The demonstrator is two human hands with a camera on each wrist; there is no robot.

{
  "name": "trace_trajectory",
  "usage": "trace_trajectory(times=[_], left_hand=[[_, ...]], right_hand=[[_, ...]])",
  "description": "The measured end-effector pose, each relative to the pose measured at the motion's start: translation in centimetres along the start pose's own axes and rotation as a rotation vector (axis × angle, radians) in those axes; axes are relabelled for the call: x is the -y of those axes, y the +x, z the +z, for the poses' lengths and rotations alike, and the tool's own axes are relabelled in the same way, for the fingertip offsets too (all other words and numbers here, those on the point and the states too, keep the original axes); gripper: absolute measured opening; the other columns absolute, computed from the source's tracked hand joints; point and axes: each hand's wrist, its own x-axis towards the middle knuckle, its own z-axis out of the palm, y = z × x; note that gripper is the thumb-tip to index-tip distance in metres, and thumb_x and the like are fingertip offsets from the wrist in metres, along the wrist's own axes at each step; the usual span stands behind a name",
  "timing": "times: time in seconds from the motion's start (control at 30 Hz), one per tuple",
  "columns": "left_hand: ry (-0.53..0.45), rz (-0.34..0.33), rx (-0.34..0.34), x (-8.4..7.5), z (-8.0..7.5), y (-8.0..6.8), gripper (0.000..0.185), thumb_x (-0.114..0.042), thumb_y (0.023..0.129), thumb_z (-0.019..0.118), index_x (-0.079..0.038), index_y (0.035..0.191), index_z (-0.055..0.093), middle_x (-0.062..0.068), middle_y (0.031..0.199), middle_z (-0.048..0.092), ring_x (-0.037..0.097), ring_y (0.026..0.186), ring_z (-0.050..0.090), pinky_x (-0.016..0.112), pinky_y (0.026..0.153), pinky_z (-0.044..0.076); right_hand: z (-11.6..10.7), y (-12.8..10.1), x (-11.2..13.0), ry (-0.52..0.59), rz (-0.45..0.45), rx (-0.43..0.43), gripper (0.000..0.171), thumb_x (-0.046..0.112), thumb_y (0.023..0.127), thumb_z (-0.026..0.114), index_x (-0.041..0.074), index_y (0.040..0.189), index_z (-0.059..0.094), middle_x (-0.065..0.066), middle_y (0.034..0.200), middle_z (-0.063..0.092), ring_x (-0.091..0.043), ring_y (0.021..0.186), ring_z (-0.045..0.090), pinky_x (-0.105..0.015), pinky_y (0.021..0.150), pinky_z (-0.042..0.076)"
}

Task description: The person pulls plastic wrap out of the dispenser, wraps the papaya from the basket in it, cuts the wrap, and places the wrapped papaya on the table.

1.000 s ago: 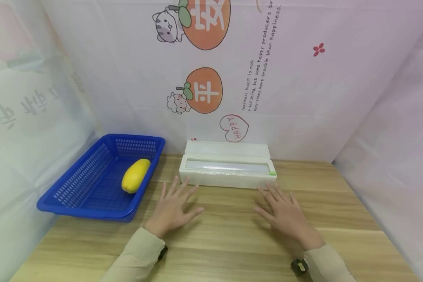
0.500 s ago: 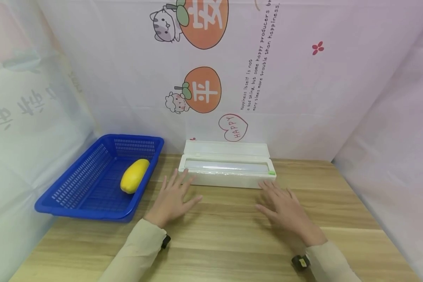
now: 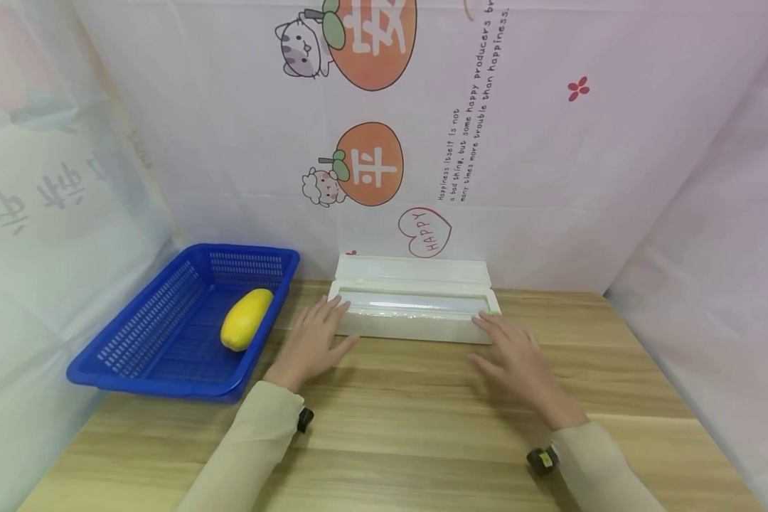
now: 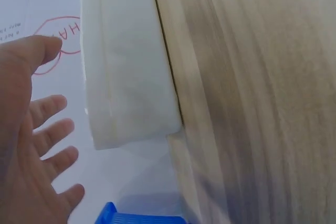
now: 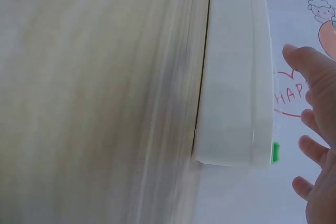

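Observation:
A long white cling film dispenser (image 3: pixel 416 326) stands on the table against the back wall, its lid (image 3: pixel 412 272) raised. A shiny roll of clear film (image 3: pixel 416 303) lies inside, and a green slider (image 5: pixel 275 152) sits at the right end. My left hand (image 3: pixel 308 343) hovers at the dispenser's left front corner, fingers spread and overlapping it in the head view. At the right front corner is my right hand (image 3: pixel 521 366), fingers extended likewise. Both wrist views show the thumbs and fingers apart, with nothing between them.
A blue plastic basket (image 3: pixel 166 389) stands at the left of the wooden table (image 3: pixel 409 434), holding a yellow oval fruit (image 3: pixel 247 320). Printed white cloth (image 3: pixel 518 235) walls in the back and both sides.
Both hands have moved forward, away from the body, from in front of the dispenser to over its front corners. The dispenser, basket and fruit stay in place.

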Motion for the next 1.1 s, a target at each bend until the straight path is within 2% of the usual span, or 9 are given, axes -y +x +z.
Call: trace_trajectory(times=[0.27,0.4,0.73,0.9,1.1], left_hand=[[-0.043,0.042,-0.119,0.6,0.6,1.1,0.055,-0.035,0.098,0.064,-0.007,0.144,0.052,0.012,0.149,0.049,0.034,0.139,0.041,0.057,0.112,0.032],[-0.053,0.062,-0.149,0.9,1.1,1.7,0.052,-0.029,0.095,0.069,-0.006,0.141,0.056,0.012,0.145,0.053,0.033,0.135,0.046,0.056,0.109,0.036],[-0.124,0.054,-0.162,1.7,1.9,2.4,0.047,-0.007,0.091,0.073,-0.007,0.136,0.061,0.012,0.14,0.058,0.034,0.131,0.05,0.056,0.108,0.039],[-0.159,0.047,-0.159,2.2,2.2,2.6,0.044,-0.003,0.091,0.072,-0.008,0.134,0.063,0.011,0.137,0.061,0.034,0.131,0.05,0.055,0.109,0.038],[-0.238,0.048,-0.148,2.5,2.3,2.8,0.037,-0.002,0.095,0.067,-0.008,0.132,0.066,0.008,0.134,0.064,0.033,0.132,0.049,0.05,0.111,0.037]], right_hand=[[0.4,1.1,-1.2,0.02,0.041,-0.011,0.063,0.029,0.086,0.08,0.007,0.14,0.055,-0.016,0.149,0.048,-0.041,0.135,0.042,-0.066,0.102,0.033],[0.6,1.4,-1.6,0.057,0.075,-0.003,0.06,0.029,0.088,0.078,0.007,0.139,0.056,-0.016,0.149,0.047,-0.043,0.136,0.04,-0.067,0.103,0.032],[1.7,2.0,-2.7,0.127,0.099,-0.048,0.05,0.017,0.088,0.078,0.005,0.133,0.06,-0.02,0.146,0.05,-0.046,0.136,0.04,-0.068,0.105,0.03],[1.9,2.2,-3.1,0.175,0.111,-0.078,0.046,0.01,0.087,0.078,0.005,0.13,0.063,-0.021,0.144,0.051,-0.048,0.135,0.04,-0.07,0.104,0.029],[2.3,2.3,-3.6,0.236,0.149,-0.068,0.038,0.009,0.093,0.071,0.009,0.13,0.064,-0.02,0.146,0.05,-0.047,0.138,0.037,-0.071,0.107,0.025]])
